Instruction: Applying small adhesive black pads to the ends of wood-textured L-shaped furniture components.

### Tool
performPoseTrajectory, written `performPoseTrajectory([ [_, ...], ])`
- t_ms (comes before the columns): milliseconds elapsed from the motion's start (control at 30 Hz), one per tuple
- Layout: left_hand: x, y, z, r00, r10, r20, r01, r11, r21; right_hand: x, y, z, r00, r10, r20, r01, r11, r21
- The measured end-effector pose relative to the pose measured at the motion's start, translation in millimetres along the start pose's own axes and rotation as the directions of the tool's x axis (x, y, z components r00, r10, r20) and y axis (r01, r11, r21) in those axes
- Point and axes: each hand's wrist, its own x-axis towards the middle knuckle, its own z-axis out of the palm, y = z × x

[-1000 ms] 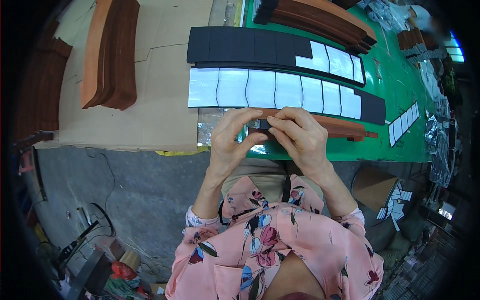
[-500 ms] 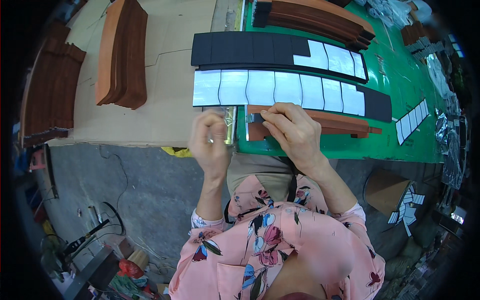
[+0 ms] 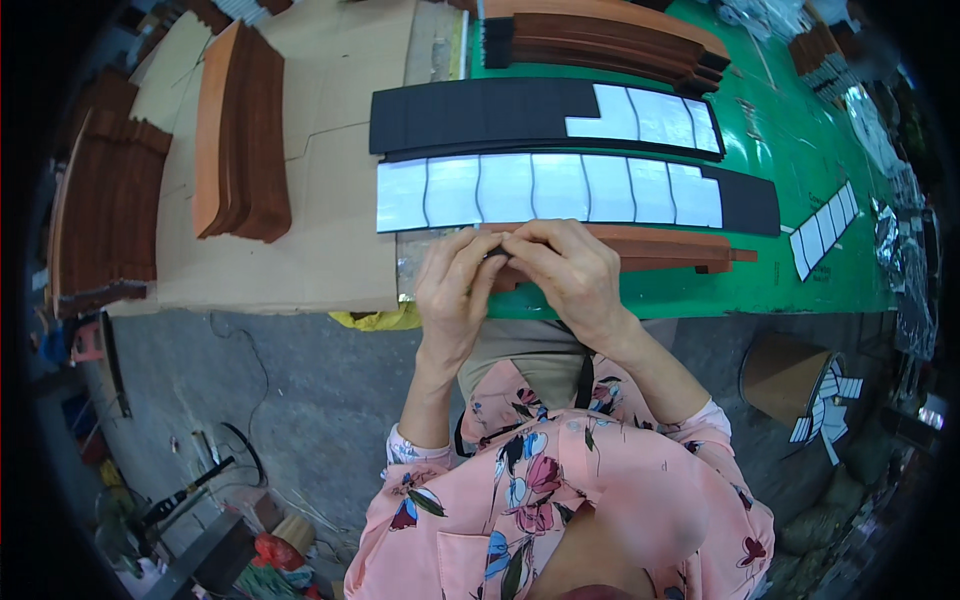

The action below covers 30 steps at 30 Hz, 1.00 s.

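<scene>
My left hand (image 3: 455, 295) and my right hand (image 3: 575, 275) meet at the left end of a brown, wood-coloured strip (image 3: 660, 249) lying along the table's near edge. Fingertips of both hands pinch a small black pad (image 3: 496, 253), mostly hidden by the fingers. Just beyond them lies a long black sheet with white backing (image 3: 555, 188), divided into sections by wavy cuts. Farther back rests a stack of black sheets (image 3: 470, 115), with white backing left on its right part.
Stacked brown mouldings stand at the back (image 3: 610, 45), on the cardboard (image 3: 340, 190) at left (image 3: 240, 140), and at the far left (image 3: 110, 210). A white sectioned strip (image 3: 824, 231) lies on the green surface (image 3: 760, 180). A bin with white scraps (image 3: 790, 378) stands on the floor at right.
My left hand has moved right and closed on the small black pad beside my right hand. My right hand has shifted slightly left. The view has tilted a little.
</scene>
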Motion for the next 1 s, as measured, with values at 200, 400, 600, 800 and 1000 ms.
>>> performPoseTrajectory([
  [200,0,-5,4,0.999,-0.022,0.032,0.022,0.999,-0.024,-2,6,-3,0.99,0.137,0.021,-0.138,0.979,0.15],
  [400,4,-2,5,0.996,0.07,0.056,-0.078,0.986,0.145,3,15,-13,0.986,0.109,0.127,-0.138,0.958,0.25],
  [600,9,7,-9,0.949,0.256,0.182,-0.309,0.87,0.386,58,103,-58,0.944,-0.002,0.329,-0.023,0.997,0.071],
  [800,59,1,-21,0.988,0.004,0.155,-0.004,1.0,0.002,87,185,-31,0.861,0.167,0.481,-0.014,0.952,-0.307],
  [1000,125,-64,36,0.768,0.199,0.609,-0.285,0.957,0.047,94,197,-3,0.816,0.001,0.578,0.232,0.915,-0.329],
])
